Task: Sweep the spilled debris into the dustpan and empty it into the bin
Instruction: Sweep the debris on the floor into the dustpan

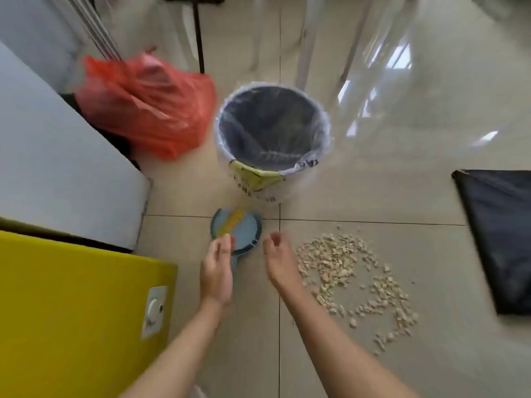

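Observation:
A small blue dustpan (247, 231) lies on the tiled floor just in front of a white bin (258, 185) lined with a clear bag. A yellow brush (231, 222) rests in the pan. My left hand (217, 271) hovers over the pan's near edge and handle, its fingertips at the brush's end; whether they grip it is unclear. My right hand (277, 259) is just right of the pan, fingers loosely curled and holding nothing. Pale, shell-like debris (344, 271) is scattered over the floor to the right of my right hand.
A red plastic bag (146, 104) sits left of the bin. A white cabinet (57, 168) and a yellow box (71, 311) line the left side. A black bag (500, 234) lies flat at the right. Black frame legs (198, 33) stand behind.

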`<state>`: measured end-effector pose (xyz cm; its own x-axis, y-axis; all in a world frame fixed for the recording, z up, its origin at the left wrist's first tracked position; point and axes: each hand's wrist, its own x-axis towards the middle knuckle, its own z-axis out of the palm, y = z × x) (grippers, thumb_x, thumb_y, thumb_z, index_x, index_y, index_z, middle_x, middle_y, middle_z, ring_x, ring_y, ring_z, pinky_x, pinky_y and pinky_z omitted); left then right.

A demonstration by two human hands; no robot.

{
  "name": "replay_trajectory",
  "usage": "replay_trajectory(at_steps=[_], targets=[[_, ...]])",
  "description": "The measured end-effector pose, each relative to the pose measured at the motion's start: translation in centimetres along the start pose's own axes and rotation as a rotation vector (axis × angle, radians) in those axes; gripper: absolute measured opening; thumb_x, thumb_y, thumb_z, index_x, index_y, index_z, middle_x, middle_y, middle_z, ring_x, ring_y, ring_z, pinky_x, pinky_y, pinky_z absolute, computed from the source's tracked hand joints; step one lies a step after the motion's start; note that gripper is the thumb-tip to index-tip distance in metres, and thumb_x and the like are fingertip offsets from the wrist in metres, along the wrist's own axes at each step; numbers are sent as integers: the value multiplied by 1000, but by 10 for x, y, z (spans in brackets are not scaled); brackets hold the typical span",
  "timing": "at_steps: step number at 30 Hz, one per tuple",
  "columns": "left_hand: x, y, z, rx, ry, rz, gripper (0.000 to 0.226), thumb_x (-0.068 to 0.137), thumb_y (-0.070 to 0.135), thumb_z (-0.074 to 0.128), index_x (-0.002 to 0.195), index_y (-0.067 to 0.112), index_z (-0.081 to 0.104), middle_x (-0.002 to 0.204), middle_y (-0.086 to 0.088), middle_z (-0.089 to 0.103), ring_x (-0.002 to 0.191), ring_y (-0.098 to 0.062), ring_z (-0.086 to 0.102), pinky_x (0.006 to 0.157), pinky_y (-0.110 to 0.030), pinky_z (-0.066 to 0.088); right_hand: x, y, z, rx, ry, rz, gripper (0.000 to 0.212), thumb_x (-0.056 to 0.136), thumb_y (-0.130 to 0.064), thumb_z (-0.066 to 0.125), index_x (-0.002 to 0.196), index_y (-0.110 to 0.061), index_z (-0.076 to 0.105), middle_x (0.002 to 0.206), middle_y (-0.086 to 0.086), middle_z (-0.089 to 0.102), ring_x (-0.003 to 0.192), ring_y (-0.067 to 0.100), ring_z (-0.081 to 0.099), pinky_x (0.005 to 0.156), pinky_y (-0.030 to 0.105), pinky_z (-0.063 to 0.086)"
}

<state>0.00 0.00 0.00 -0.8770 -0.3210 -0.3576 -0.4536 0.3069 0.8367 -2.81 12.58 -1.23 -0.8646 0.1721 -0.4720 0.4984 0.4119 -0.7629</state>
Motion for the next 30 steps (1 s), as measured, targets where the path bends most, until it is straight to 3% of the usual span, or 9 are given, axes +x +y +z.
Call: replay_trajectory(at_steps=[3, 6, 8, 11, 13, 19, 22, 25, 30], targets=[[23, -41, 12, 304, 164, -58, 42, 90, 44, 69, 111, 9, 60, 114, -12, 62, 109, -34, 59, 92, -44, 48, 34, 7, 29, -339, 11, -79, 37, 100, -37, 58, 118, -5, 58, 116, 16, 61, 111, 34, 57, 87, 40, 46], [32, -63, 16, 415, 71, -165, 65, 78, 41, 82, 120, 1, 51, 121, -19, 58, 112, -40, 58, 89, -48, 53, 47, -1, 40, -436, -35, -6, 53, 93, -43, 65, 129, -7, 50, 128, 13, 60, 122, 31, 53, 90, 38, 45], [35, -70, 13, 408, 16, -173, 59, 83, 35, 79, 122, 2, 49, 122, -21, 63, 111, -43, 62, 85, -47, 53, 46, -4, 42, -413, -78, 22, 51, 91, -43, 68, 129, -11, 54, 127, 11, 63, 120, 31, 56, 86, 37, 46], [40, -78, 11, 455, -107, -192, 36, 95, 27, 64, 122, 5, 60, 123, -24, 69, 112, -44, 65, 86, -46, 52, 32, -2, 28, -373, -91, 5, 26, 88, -47, 69, 92, -21, 67, 100, 7, 71, 93, 27, 66, 75, 35, 50], [32, -79, 11, 485, -158, -145, 29, 97, 22, 59, 119, 4, 66, 122, -26, 70, 113, -45, 65, 87, -46, 53, 16, 4, 14, -344, -163, -38, 35, 93, -38, 67, 66, -26, 49, 77, 3, 62, 69, 22, 58, 68, 38, 50], [-24, -53, 8, 348, -192, -59, 1, 94, 11, 57, 93, 11, 56, 80, -11, 65, 76, -35, 61, 64, -39, 44, -15, 16, -104, -256, -72, -150, 9, 96, -20, 45, 88, -19, 44, 71, 9, 72, 49, 19, 63, 47, 33, 47], [-42, -54, 6, 316, -225, -11, 7, 95, 13, 60, 91, 15, 55, 78, -6, 64, 72, -25, 60, 61, -35, 43, 5, 29, -186, -563, 104, -136, 5, 100, -23, 43, 100, -19, 42, 74, 10, 65, 64, 33, 65, 53, 39, 46], [-51, -57, 5, 301, -236, -46, 12, 95, 16, 66, 91, 17, 55, 80, -9, 66, 75, -25, 62, 63, -36, 44, 40, 49, -246, -1002, 222, -24, 33, 101, -11, 36, 133, -15, 41, 91, 13, 62, 83, 37, 64, 64, 37, 41], [-68, -55, -5, 336, -227, -45, 12, 95, 22, 67, 93, 24, 56, 83, 1, 67, 78, -19, 63, 66, -36, 47, 74, 61, -242, -1387, 133, 116, 37, 96, -7, 44, 123, -18, 66, 119, 3, 69, 109, 28, 68, 71, 31, 41]])
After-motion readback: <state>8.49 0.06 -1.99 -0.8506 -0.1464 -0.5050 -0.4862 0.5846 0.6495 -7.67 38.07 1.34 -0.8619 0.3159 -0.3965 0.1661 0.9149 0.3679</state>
